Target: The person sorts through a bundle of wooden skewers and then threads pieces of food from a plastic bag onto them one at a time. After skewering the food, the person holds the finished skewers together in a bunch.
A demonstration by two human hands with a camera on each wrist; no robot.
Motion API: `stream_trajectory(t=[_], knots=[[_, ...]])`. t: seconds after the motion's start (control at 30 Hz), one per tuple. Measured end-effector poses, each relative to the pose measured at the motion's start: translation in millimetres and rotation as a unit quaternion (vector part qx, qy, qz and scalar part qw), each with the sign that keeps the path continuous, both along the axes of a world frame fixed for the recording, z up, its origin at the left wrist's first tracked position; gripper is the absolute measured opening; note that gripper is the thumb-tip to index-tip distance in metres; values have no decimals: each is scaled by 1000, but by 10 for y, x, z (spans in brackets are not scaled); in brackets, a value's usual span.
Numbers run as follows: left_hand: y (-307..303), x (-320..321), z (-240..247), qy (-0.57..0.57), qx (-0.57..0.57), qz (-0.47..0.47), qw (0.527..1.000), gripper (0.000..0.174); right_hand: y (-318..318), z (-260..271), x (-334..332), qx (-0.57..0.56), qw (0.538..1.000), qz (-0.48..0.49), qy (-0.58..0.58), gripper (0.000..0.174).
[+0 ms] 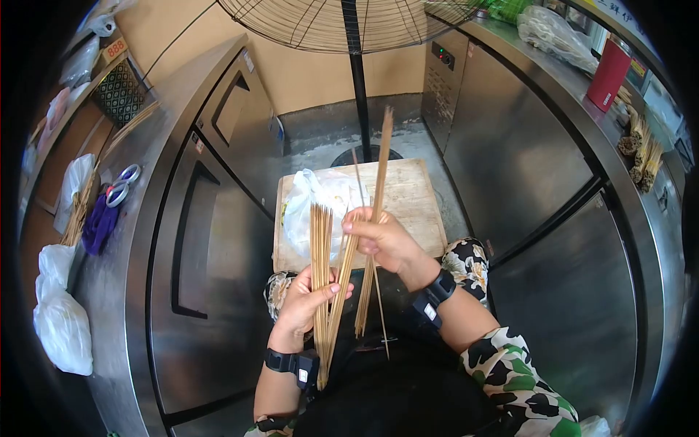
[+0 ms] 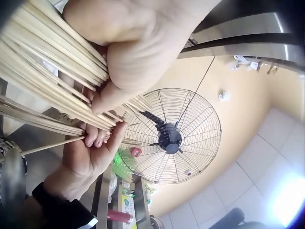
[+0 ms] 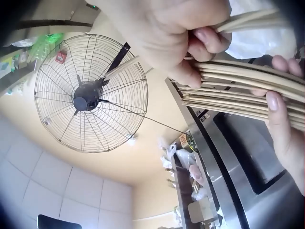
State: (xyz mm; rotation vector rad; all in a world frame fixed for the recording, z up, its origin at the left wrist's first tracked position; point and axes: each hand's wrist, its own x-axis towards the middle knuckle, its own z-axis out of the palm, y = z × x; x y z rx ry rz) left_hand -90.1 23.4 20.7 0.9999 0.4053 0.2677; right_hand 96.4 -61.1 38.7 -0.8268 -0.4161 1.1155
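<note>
In the head view, my left hand [image 1: 298,302] grips a thick bundle of bamboo skewers [image 1: 320,240] upright, thumb across the front. A thinner group [image 1: 341,295] splits off to its right within the same grip. My right hand [image 1: 389,240] holds a smaller bundle of skewers [image 1: 383,164], tilted slightly, its lower ends hanging below the palm. One single skewer [image 1: 381,320] slants apart from that bundle. The right thumb and forefinger meet at the tops of the left hand's thinner group. The right wrist view shows the right fingertips [image 3: 193,76] touching these skewer ends.
Beyond the hands, a white plastic bag [image 1: 298,211] lies on a low wooden board [image 1: 415,204]. A standing fan [image 1: 357,73] is behind it. Steel cabinets [image 1: 218,240] flank both sides. Scissors [image 1: 122,186] lie left; a red flask [image 1: 609,75] and skewer bundles [image 1: 641,149] are right.
</note>
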Motion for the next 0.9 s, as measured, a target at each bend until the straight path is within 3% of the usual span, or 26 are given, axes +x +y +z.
stream_trajectory(t=[0.1,0.27,0.47,0.53,0.63,0.73,0.8,0.87,0.9], knots=[[-6,2,-7,8,12,-8,1000,19,-12,144,323,46,997,-53,-15,9],[48,-20,-32,21,29,10,999,21,-413,676,889,136,959,-239,-67,6],[123,-25,-95,2,28,41,999,21,-762,655,1073,144,948,-271,-81,4],[187,-71,-106,16,30,56,998,21,-875,726,1124,149,931,-324,-77,11],[279,-143,-155,25,19,87,996,21,-1062,813,1155,165,961,-217,-48,17],[322,-141,-201,26,23,100,994,21,-963,646,907,55,992,-117,-5,19],[295,-124,-214,31,18,109,993,19,-784,374,617,6,999,24,-39,20],[291,-99,-240,27,13,109,994,19,-607,76,414,-61,996,62,-27,21],[264,-105,-181,35,15,111,993,19,-545,85,374,-58,997,29,-33,21]])
